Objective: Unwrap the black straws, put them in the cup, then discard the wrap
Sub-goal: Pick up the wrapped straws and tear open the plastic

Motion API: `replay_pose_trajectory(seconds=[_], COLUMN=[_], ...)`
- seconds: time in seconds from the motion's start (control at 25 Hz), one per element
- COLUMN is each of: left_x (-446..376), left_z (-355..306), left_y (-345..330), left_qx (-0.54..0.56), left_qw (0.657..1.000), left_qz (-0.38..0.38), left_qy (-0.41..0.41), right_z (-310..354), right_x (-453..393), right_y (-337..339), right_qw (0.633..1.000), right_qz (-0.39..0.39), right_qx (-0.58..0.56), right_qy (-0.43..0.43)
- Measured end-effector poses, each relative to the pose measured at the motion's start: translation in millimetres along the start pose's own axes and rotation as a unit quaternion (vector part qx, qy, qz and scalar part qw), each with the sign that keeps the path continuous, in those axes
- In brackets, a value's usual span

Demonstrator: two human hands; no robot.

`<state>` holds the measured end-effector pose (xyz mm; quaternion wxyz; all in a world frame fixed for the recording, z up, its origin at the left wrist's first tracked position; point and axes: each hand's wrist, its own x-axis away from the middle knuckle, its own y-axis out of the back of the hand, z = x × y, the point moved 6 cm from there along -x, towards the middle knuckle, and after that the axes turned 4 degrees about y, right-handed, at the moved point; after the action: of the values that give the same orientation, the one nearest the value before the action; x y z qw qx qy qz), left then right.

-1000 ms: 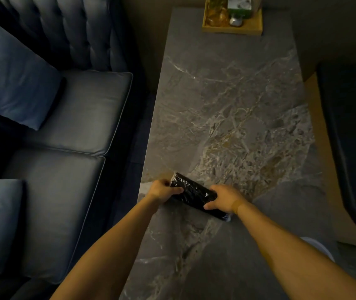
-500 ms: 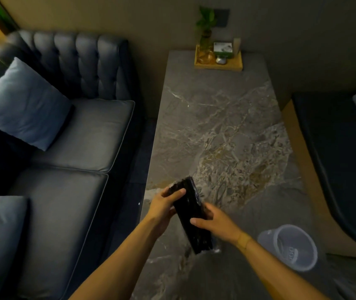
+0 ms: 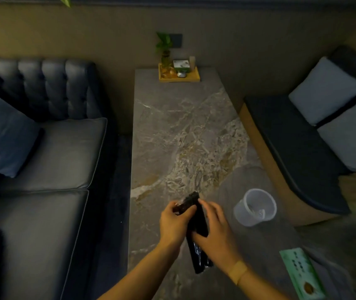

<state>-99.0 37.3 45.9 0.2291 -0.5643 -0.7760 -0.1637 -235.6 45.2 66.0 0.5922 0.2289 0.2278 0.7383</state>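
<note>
A glossy wrapped bundle of black straws [image 3: 198, 252] stands nearly upright over the near part of the marble table [image 3: 183, 131]. My left hand [image 3: 173, 221] pinches the wrap near the bundle's top end. My right hand [image 3: 213, 230] grips the bundle's middle from the right side. The bundle's lower end pokes out below both hands. A clear plastic cup [image 3: 256, 207] stands upright on the table, to the right of my hands and apart from them. Its inside looks empty of straws.
A green and white packet [image 3: 301, 276] lies at the table's near right. A yellow tray [image 3: 179, 76] with a small plant and a box sits at the far end. A dark sofa [image 3: 47, 161] runs along the left, a cushioned bench [image 3: 298, 148] along the right.
The bundle went from lying slanted on the table to being held up nearly upright. My left hand has shifted onto its top end. The view has tilted, bringing the cup and packet into sight.
</note>
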Motion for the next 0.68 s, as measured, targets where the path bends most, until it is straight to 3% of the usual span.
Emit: replay_pose_trajectory(seconds=[0.16,0.32,0.48,0.68], left_x=[27,53,79,103], left_z=[-3,-12,-18,-22], left_y=[-23,-50,-67,-88], left_qx=[-0.100,-0.177,-0.397,-0.476], left_qw=[0.994,0.970,0.859,0.764], left_qz=[-0.008,0.090,0.063,0.091], left_qy=[-0.047,-0.141,-0.316,-0.425], right_z=[-3,-29,-52,-76], right_x=[15,17,20,38], right_y=[3,31,63,91], right_qw=[0.998,0.986,0.950,0.890], right_qz=[0.008,-0.058,-0.002,0.115], right_qx=[0.042,-0.119,-0.292,-0.416], right_qy=[-0.038,-0.099,-0.113,-0.146])
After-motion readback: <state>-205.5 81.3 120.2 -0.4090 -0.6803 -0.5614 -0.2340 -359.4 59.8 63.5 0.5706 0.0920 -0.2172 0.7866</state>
